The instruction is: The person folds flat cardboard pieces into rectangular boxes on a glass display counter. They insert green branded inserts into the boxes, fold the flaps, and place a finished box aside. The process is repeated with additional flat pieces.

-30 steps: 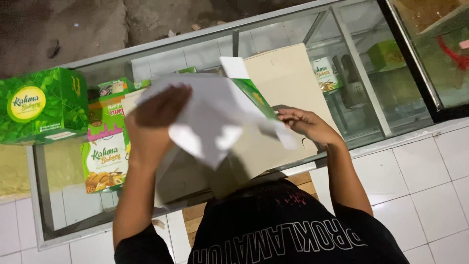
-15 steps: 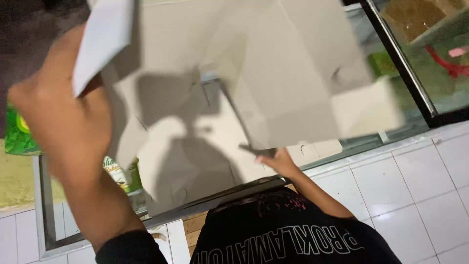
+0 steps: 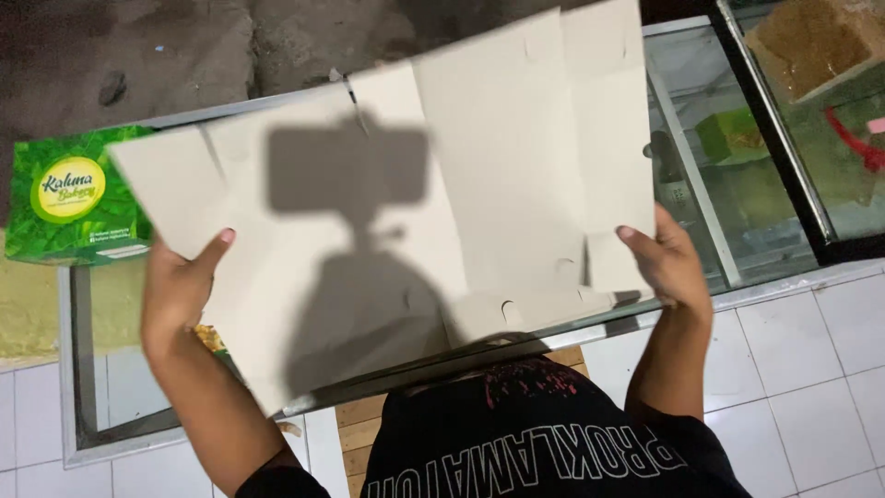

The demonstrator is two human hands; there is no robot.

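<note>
I hold a large flat cardboard box blank (image 3: 479, 184), plain grey-white side up, spread out over a glass display counter (image 3: 701, 194). My left hand (image 3: 180, 286) grips its left edge with the thumb on top. My right hand (image 3: 668, 258) grips its right lower edge, thumb on top too. The sheet shows fold lines, cut flaps and small tab slots. A dark shadow of the head camera falls across its middle.
A green printed box (image 3: 74, 198) stands on the counter top at the left. More green boxes (image 3: 728, 134) show through the glass. White floor tiles (image 3: 811, 369) lie at the right, and a wooden stool edge (image 3: 359, 415) sits under me.
The cardboard blank has been unfolded and turned flat, plain side up. My hands have moved apart to its left and right edges.
</note>
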